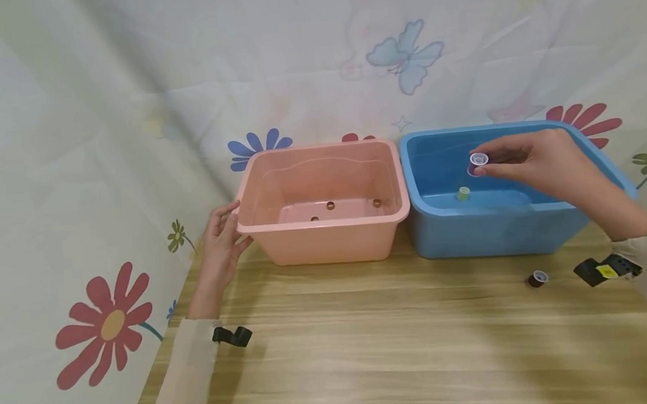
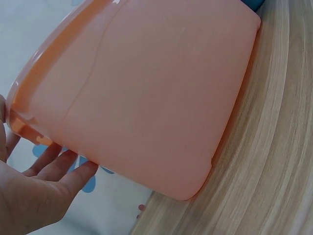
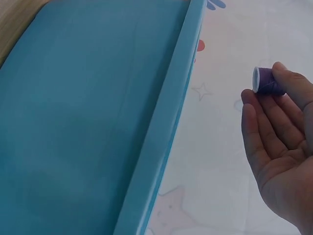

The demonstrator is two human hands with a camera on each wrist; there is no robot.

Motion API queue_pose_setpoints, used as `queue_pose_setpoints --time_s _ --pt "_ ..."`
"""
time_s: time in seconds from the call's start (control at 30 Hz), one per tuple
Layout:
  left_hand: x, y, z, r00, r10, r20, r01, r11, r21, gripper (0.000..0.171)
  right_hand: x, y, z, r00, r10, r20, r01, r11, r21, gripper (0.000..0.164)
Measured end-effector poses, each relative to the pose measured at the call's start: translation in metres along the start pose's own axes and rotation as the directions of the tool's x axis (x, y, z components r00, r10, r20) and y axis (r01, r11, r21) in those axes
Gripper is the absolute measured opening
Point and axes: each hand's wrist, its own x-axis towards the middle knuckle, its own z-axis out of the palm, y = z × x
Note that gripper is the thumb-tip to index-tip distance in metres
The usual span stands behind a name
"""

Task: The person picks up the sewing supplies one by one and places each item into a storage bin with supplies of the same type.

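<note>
Spool (image 3: 268,81), purple, pinched by right hand (image 1: 546,160) above blue tub (image 1: 484,237), right; gentle, steady pinch seems best. Left hand (image 1: 221,243), loosely extended, touches left end of pink tub (image 1: 331,243).

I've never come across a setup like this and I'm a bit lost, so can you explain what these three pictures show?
There's no robot arm here: these are a person's two bare hands. The wide picture comes from a camera worn on the head; the other two come from cameras on the left and right wrists.

On the wooden table stand a pink bin and a blue bin, side by side. The left hand holds the pink bin's rim. The right hand pinches a purple spool above the blue bin. A dark spool lies on the table. A pale spool is inside the blue bin; the pink one contains three small brownish pieces.
</note>
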Motion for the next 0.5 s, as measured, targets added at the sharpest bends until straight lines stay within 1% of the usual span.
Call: queue_pose_setpoints --time_s 0.13,0.27,0.33,0.5 --pt "-0.001 0.001 0.001 1.000 0.003 -0.008 -0.003 1.000 -0.009 0.040 0.009 0.000 -0.003 0.999 0.025 0.040 -0.025 1.000 0.014 0.045" --pt "-0.001 0.001 0.001 1.000 0.010 -0.009 -0.010 1.000 -0.017 0.042 0.019 -0.001 -0.005 0.996 0.040 0.085 -0.042 0.999 0.017 0.051" --pt "-0.001 0.001 0.002 1.000 0.009 -0.013 -0.009 1.000 -0.018 0.041 0.025 0.000 -0.006 0.994 0.025 0.104 -0.026 1.000 0.004 0.052" --pt "-0.002 0.000 0.001 1.000 -0.002 -0.007 0.001 1.000 -0.022 0.039 0.040 0.003 -0.009 0.989 -0.047 0.140 0.055 0.997 -0.057 0.049"
